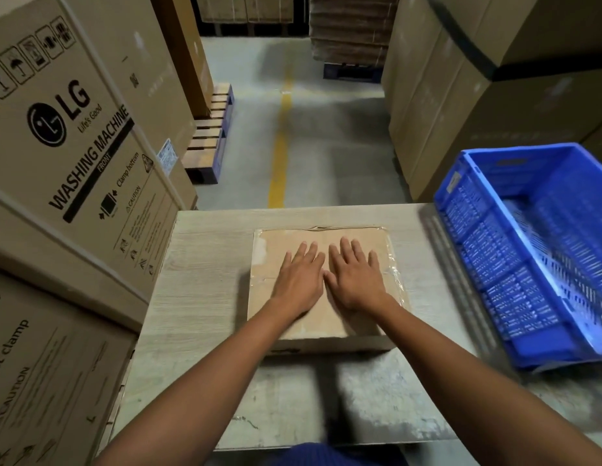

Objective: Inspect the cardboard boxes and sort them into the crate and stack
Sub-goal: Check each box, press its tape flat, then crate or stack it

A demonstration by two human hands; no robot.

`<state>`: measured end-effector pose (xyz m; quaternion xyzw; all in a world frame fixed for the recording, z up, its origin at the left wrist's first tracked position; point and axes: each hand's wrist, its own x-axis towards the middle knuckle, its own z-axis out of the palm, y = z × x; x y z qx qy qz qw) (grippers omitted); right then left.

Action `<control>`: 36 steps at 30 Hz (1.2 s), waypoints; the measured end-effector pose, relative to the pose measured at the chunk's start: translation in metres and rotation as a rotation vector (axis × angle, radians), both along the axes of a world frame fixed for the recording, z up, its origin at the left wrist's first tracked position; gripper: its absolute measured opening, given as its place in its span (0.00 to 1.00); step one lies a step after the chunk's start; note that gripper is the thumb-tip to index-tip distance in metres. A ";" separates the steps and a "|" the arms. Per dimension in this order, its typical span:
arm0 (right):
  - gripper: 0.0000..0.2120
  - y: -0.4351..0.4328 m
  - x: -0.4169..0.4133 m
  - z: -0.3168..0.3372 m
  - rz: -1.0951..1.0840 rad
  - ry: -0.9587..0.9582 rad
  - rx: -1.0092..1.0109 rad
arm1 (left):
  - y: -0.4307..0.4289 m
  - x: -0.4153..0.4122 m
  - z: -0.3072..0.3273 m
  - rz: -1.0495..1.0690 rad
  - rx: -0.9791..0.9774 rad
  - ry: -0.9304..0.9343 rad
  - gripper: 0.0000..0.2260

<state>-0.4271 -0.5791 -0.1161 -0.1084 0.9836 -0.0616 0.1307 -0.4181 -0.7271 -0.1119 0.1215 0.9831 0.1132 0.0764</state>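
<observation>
A flat brown cardboard box (326,324) with clear tape along its edges lies in the middle of a pale wooden table (205,264). My left hand (297,280) and my right hand (355,277) both rest flat on its top, side by side, fingers straight and pointing away from me. A blue plastic crate (528,250) with slotted walls stands on the table's right side, apart from the box; nothing shows inside it.
Large washing machine cartons (74,146) are stacked close on the left, touching the table. More tall cartons (477,95) stand at the right. Beyond the table runs a concrete aisle with a yellow line (279,156), and a pallet (212,129) lies at its left.
</observation>
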 end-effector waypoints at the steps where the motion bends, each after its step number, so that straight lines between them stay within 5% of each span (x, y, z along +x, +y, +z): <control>1: 0.32 -0.001 -0.001 0.003 -0.002 -0.007 0.001 | -0.001 0.001 0.001 -0.007 -0.010 -0.010 0.22; 7: 0.16 0.000 0.034 0.007 -0.003 0.255 -0.099 | 0.000 0.030 0.007 -0.034 0.038 0.053 0.20; 16: 0.38 0.000 0.064 -0.002 0.000 0.112 -0.122 | 0.009 0.043 0.007 -0.017 0.026 0.027 0.20; 25: 0.19 0.004 0.129 -0.022 -0.068 0.408 -0.296 | 0.000 0.106 -0.003 -0.078 0.183 0.108 0.19; 31: 0.18 0.004 0.132 -0.023 -0.068 0.401 -0.311 | 0.014 0.107 0.010 -0.040 0.079 0.038 0.21; 36: 0.11 0.026 0.130 -0.007 -0.186 0.441 -0.229 | 0.028 0.104 0.010 -0.209 0.079 0.025 0.19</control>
